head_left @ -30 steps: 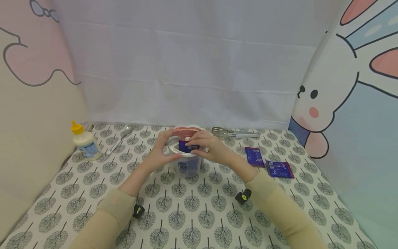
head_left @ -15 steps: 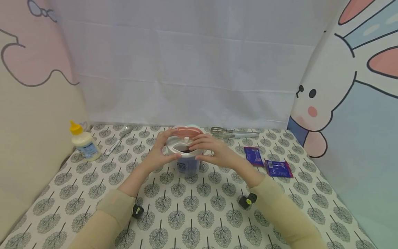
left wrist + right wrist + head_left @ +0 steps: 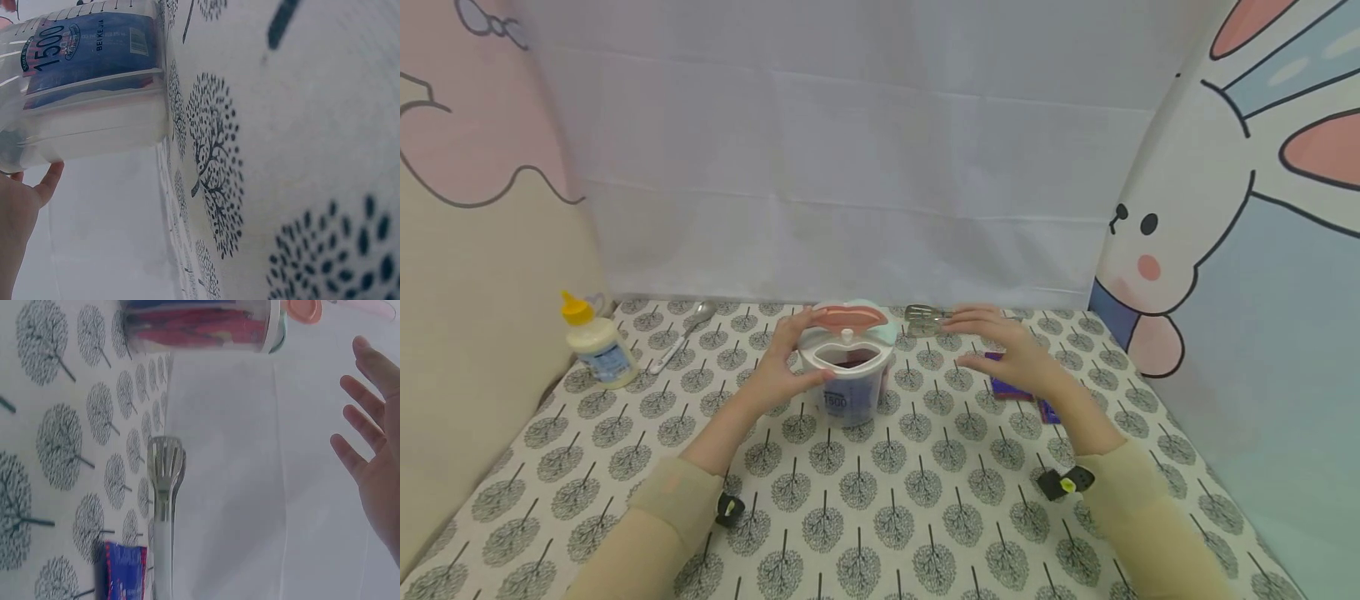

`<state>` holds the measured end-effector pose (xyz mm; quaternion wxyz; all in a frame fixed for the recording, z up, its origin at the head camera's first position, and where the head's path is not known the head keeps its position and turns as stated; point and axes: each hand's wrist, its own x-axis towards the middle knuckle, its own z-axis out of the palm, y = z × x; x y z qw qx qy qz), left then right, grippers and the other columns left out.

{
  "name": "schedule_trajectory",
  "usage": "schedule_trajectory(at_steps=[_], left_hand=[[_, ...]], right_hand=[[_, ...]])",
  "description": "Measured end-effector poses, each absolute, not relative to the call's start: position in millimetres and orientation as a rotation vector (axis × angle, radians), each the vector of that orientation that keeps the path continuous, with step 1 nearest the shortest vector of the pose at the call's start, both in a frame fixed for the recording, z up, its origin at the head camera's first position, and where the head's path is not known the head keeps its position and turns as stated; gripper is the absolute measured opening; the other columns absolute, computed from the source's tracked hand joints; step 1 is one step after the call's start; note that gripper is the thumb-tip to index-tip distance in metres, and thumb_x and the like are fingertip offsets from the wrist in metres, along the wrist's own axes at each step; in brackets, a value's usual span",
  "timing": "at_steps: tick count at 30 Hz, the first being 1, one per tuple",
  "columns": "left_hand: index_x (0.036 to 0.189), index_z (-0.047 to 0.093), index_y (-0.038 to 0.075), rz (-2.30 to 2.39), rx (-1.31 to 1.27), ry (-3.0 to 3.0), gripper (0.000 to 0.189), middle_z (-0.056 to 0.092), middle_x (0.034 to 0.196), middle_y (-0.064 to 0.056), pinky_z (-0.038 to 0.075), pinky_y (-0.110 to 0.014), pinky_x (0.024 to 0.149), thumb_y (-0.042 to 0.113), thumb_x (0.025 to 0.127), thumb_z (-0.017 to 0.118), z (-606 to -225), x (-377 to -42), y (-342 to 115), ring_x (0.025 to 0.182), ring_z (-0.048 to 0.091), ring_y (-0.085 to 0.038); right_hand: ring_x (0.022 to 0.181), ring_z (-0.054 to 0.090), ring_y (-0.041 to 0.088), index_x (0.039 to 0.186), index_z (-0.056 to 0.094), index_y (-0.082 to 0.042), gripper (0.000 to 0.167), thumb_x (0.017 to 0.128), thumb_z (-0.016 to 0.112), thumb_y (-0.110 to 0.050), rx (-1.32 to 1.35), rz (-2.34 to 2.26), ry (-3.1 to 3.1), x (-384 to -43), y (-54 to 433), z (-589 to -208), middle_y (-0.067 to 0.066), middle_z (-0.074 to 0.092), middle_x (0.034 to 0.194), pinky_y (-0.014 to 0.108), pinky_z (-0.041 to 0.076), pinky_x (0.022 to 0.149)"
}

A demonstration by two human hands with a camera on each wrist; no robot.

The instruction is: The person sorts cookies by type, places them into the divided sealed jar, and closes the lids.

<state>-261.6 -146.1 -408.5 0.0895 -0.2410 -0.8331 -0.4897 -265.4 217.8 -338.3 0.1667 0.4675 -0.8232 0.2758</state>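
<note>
A clear plastic storage jar (image 3: 848, 398) with a white lid and a raised pink flap (image 3: 850, 317) stands upright on the cloth. My left hand (image 3: 784, 367) grips it at the lid, thumb in front and fingers around the far side. Through the wall, blue wrappers (image 3: 112, 50) show inside the jar, under the number 1500. To the right of the jar, my right hand (image 3: 1011, 354) is in the air with fingers spread, holding nothing. Beneath it on the table are two blue snack packets, a nearer one (image 3: 1049, 412) and a farther one (image 3: 1009, 388), both partly hidden by the hand.
Metal tongs (image 3: 164, 487) lie behind the right hand, near the back curtain. At the left stand a cream squeeze bottle (image 3: 604, 354) with a yellow cap and, beside it, a spoon (image 3: 679, 340). Printed fabric walls close off both sides.
The blue snack packet held in my right hand went through the lid opening into the jar. That hand then moved right, away from the jar, while the left hand kept its grip.
</note>
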Motion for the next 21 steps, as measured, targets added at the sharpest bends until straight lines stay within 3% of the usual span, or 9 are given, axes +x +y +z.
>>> schedule_trajectory(at_steps=[4, 8, 15, 21], left_hand=[[0.145, 0.028, 0.039, -1.445, -0.740, -2.455, 0.088, 0.015, 0.156, -0.002, 0.033, -0.062, 0.102, 0.030, 0.074, 0.079, -410.3, -263.8, -146.5, 0.138, 0.024, -0.034], [0.145, 0.029, 0.040, -1.447, -0.747, -2.441, 0.088, 0.015, 0.156, 0.000, 0.035, -0.060, 0.103, 0.029, 0.074, 0.080, -410.9, -263.6, -147.1, 0.140, 0.020, -0.032], [0.146, 0.028, 0.038, -1.460, -0.745, -2.435, 0.090, 0.017, 0.154, -0.004, 0.035, -0.059, 0.103, 0.030, 0.073, 0.080, -410.2, -262.1, -147.3, 0.139, 0.022, -0.034], [0.146, 0.025, 0.041, -1.451, -0.738, -2.448, 0.092, 0.015, 0.155, -0.004, 0.035, -0.060, 0.102, 0.032, 0.073, 0.080, -410.3, -262.6, -146.7, 0.138, 0.025, -0.036]], right_hand=[[0.130, 0.042, 0.022, 0.127, 0.059, -0.018, 0.053, 0.077, 0.077, -0.013, 1.193, 0.763, -2.403, -270.4, 248.5, -349.1, 0.006, 0.056, 0.131, 0.047, 0.030, 0.111], [0.131, 0.039, 0.029, 0.129, 0.057, -0.015, 0.055, 0.078, 0.076, -0.013, 1.040, 0.811, -2.488, -276.4, 274.6, -365.1, 0.008, 0.054, 0.133, 0.056, 0.031, 0.107], [0.126, 0.041, 0.038, 0.137, 0.048, -0.010, 0.055, 0.085, 0.069, -0.014, 0.833, 0.993, -2.650, -286.3, 302.6, -393.6, 0.016, 0.048, 0.137, 0.058, 0.037, 0.102], [0.130, 0.035, 0.045, 0.142, 0.041, -0.007, 0.061, 0.088, 0.067, -0.017, 0.634, 0.976, -2.828, -297.3, 314.5, -410.9, 0.023, 0.038, 0.144, 0.059, 0.033, 0.105]])
